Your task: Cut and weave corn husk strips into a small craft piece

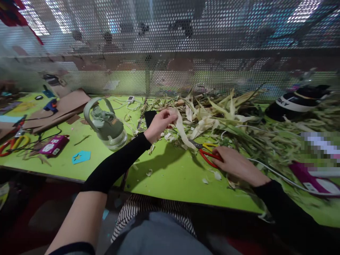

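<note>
A pale strip of corn husk (182, 130) hangs from the pinched fingers of my left hand (161, 122), above the green table. My right hand (235, 162) grips scissors (208, 156) with red and yellow handles. Their dark blades point left and meet the lower end of the strip; whether they are parted there I cannot make out. Behind both hands lies a heap of dried and greenish corn husks (220, 113). Small husk scraps (217, 175) are scattered on the table below the scissors.
Left of my left hand stands a green-lidded water bottle (107, 127), with a dark phone-like object (150, 117) behind my wrist. Magenta power strips (54, 145) sit on both sides. A black bottle (292, 104) leans at right; white cables cross the husks. A perforated metal screen (148, 53) closes the back.
</note>
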Demonstrator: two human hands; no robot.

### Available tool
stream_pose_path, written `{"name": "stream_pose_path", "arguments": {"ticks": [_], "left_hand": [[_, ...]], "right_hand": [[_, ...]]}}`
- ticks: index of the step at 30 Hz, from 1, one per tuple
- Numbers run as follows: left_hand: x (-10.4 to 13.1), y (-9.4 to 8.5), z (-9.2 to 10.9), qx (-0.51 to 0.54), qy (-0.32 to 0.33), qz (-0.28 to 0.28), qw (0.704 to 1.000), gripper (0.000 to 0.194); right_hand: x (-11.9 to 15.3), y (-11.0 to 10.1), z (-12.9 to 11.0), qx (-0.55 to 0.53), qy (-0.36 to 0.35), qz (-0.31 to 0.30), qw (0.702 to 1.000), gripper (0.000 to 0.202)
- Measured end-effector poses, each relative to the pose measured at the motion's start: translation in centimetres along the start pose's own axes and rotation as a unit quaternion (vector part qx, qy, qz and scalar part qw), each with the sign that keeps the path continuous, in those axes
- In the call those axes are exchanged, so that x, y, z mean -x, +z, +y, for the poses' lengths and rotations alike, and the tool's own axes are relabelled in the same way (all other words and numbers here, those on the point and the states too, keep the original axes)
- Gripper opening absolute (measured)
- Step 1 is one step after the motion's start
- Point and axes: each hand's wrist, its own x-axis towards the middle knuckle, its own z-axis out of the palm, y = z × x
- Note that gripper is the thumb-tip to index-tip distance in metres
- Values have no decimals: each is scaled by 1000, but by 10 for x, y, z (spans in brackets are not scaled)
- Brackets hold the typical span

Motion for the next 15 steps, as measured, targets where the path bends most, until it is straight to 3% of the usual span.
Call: {"name": "stream_pose_path", "arguments": {"ticks": [2,6,10,15], "left_hand": [[-2,2,-1,8,1,5,1000,18],[-2,2,-4,49,-2,8,999,19],[-3,-6,-5,75,3,5,997,21],[-8,-15,-2,81,10,2,997,22]], "right_hand": [[2,3,3,4,24,-23,999,4],[-5,0,-1,14,52,-14,998,13],[-15,-9,0,17,38,-82,996,10],[-19,-12,-4,8,29,-74,997,14]]}}
